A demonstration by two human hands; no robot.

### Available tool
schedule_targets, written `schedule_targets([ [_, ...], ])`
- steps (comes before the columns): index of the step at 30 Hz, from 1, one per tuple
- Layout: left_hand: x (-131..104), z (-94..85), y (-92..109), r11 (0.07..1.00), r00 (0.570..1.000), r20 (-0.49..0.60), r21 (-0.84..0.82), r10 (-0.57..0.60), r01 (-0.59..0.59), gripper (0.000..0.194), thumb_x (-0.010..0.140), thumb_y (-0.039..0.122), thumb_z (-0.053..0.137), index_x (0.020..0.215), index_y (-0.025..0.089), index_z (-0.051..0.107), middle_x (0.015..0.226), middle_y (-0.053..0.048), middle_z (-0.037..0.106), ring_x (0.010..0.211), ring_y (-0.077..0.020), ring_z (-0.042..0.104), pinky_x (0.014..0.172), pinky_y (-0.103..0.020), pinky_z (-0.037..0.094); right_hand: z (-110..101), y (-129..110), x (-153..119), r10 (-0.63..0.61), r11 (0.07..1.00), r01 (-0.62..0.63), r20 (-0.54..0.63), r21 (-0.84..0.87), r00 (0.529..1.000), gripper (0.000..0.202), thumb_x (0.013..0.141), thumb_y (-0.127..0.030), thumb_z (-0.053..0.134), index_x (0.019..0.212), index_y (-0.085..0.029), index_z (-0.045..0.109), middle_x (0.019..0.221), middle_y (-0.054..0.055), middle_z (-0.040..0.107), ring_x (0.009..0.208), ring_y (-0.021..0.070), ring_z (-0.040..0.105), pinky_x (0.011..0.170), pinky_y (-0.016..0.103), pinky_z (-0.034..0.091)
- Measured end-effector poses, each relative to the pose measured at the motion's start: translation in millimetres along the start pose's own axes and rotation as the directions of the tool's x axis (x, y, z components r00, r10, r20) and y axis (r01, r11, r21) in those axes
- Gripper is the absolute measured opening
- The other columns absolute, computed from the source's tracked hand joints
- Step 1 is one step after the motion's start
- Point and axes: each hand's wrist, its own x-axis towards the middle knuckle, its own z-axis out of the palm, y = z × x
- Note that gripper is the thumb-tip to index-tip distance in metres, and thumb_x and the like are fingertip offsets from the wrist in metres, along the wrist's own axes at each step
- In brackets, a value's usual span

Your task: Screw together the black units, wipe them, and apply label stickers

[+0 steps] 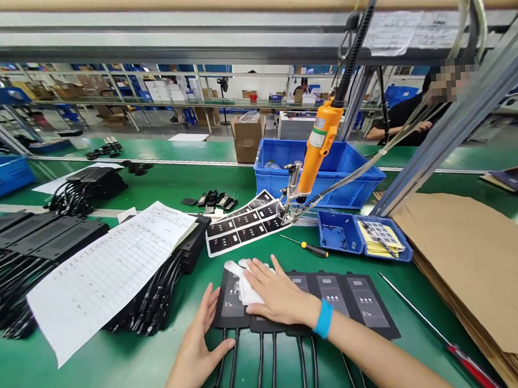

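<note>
Several flat black boxes with cables (371, 304) lie side by side on the green table, display labels facing up. My right hand (278, 289), with a blue band on its wrist, lies across them and presses a white cloth (248, 288) onto the leftmost ones. Part of the cloth is hidden beneath the palm and fingers. At the left edge of the leftmost box (230, 310), my left hand (201, 338) is open, fingers apart, its thumb close to the box's cables. Whether it touches the box I cannot tell.
Sheets of black labels (243, 230) and a small screwdriver (310, 248) lie behind. An orange electric screwdriver (319, 143) hangs over a blue bin (275, 178). Stacked black boxes (46, 236) and a paper form (115, 279) are left; cardboard (477, 251) and a red-handled screwdriver (466, 363) right.
</note>
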Motion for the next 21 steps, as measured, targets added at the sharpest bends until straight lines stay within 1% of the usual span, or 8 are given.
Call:
schedule_targets([
  [3, 0, 1.3, -1, 1.000, 1.000, -0.020, -0.021, 0.002, -0.003, 0.099, 0.083, 0.037, 0.069, 0.154, 0.037, -0.001, 0.157, -0.009, 0.030, 0.142, -0.0289, 0.035, 0.117, -0.051, 0.027, 2, -18, 5, -0.128, 0.992, 0.128, -0.008, 0.021, 0.992, 0.077, 0.097, -0.057, 0.036, 0.152, -0.005, 0.020, 0.161, 0.019, 0.012, 0.150, 0.0297, 0.005, 0.120, 0.059, 0.000],
  [6, -1, 2.4, -1, 0.999, 0.999, -0.049, -0.050, -0.008, 0.006, 0.106, 0.080, 0.039, 0.072, 0.153, 0.039, -0.005, 0.162, -0.009, 0.017, 0.141, -0.0317, 0.035, 0.114, -0.051, 0.033, 2, -27, 5, -0.288, 0.956, 0.286, 0.032, 0.068, 0.957, 0.060, 0.102, -0.042, 0.033, 0.153, -0.012, 0.023, 0.161, 0.012, 0.019, 0.150, 0.0236, 0.015, 0.123, 0.054, 0.003],
  [8, -1, 2.5, 2, 0.999, 0.998, -0.061, -0.038, -0.009, 0.006, 0.103, 0.081, 0.039, 0.070, 0.153, 0.040, -0.005, 0.163, -0.007, 0.010, 0.142, -0.0321, 0.034, 0.114, -0.052, 0.032, 1, -22, 11, -0.213, 0.976, 0.213, 0.013, 0.042, 0.977, 0.055, 0.102, -0.033, 0.034, 0.152, -0.015, 0.025, 0.162, 0.010, 0.019, 0.149, 0.0251, 0.019, 0.122, 0.058, 0.005],
  [11, -1, 2.2, 4, 1.000, 0.998, -0.063, -0.006, 0.005, -0.005, 0.099, 0.083, 0.039, 0.067, 0.153, 0.041, -0.004, 0.164, -0.006, 0.009, 0.142, -0.0324, 0.034, 0.114, -0.053, 0.031, 2, -15, 25, -0.016, 1.000, 0.015, -0.063, -0.016, 0.998, 0.054, 0.101, -0.029, 0.036, 0.151, -0.011, 0.027, 0.162, 0.014, 0.017, 0.148, 0.0307, 0.019, 0.119, 0.064, 0.007],
  [12, -1, 2.2, 4, 1.000, 0.998, -0.065, -0.001, 0.012, -0.012, 0.099, 0.083, 0.039, 0.067, 0.153, 0.041, -0.004, 0.164, -0.006, 0.010, 0.142, -0.0328, 0.034, 0.114, -0.053, 0.032, 4, -16, 28, -0.010, 1.000, 0.009, -0.071, -0.017, 0.997, 0.055, 0.101, -0.030, 0.036, 0.151, -0.010, 0.027, 0.161, 0.015, 0.018, 0.149, 0.0308, 0.017, 0.119, 0.064, 0.008],
  [14, 0, 2.2, 3, 0.999, 0.997, -0.076, 0.022, 0.025, -0.023, 0.100, 0.083, 0.040, 0.068, 0.153, 0.041, -0.003, 0.164, -0.007, 0.011, 0.142, -0.0338, 0.032, 0.113, -0.053, 0.034, 6, -24, 26, -0.100, 0.995, 0.101, -0.049, 0.009, 0.994, 0.057, 0.101, -0.034, 0.035, 0.151, -0.008, 0.027, 0.161, 0.016, 0.020, 0.149, 0.0289, 0.016, 0.120, 0.061, 0.008],
  [17, 1, 2.1, -1, 0.998, 0.995, -0.091, 0.062, 0.037, -0.032, 0.101, 0.081, 0.040, 0.070, 0.153, 0.040, -0.002, 0.163, -0.008, 0.012, 0.143, -0.0353, 0.029, 0.110, -0.054, 0.037, 9, -40, 6, -0.218, 0.971, 0.219, -0.022, 0.092, 0.976, 0.056, 0.102, -0.036, 0.031, 0.151, -0.009, 0.026, 0.160, 0.014, 0.022, 0.149, 0.0254, 0.017, 0.122, 0.055, 0.009],
  [21, 2, 1.3, -2, 0.998, 0.996, -0.072, 0.048, 0.050, -0.047, 0.097, 0.083, 0.040, 0.067, 0.153, 0.040, 0.000, 0.163, -0.008, 0.013, 0.140, -0.0352, 0.036, 0.109, -0.054, 0.037, 4, -42, -36, -0.176, 0.969, 0.174, -0.004, 0.174, 0.984, 0.054, 0.103, -0.035, 0.032, 0.152, -0.015, 0.026, 0.161, 0.010, 0.022, 0.149, 0.0237, 0.018, 0.123, 0.054, 0.006],
])
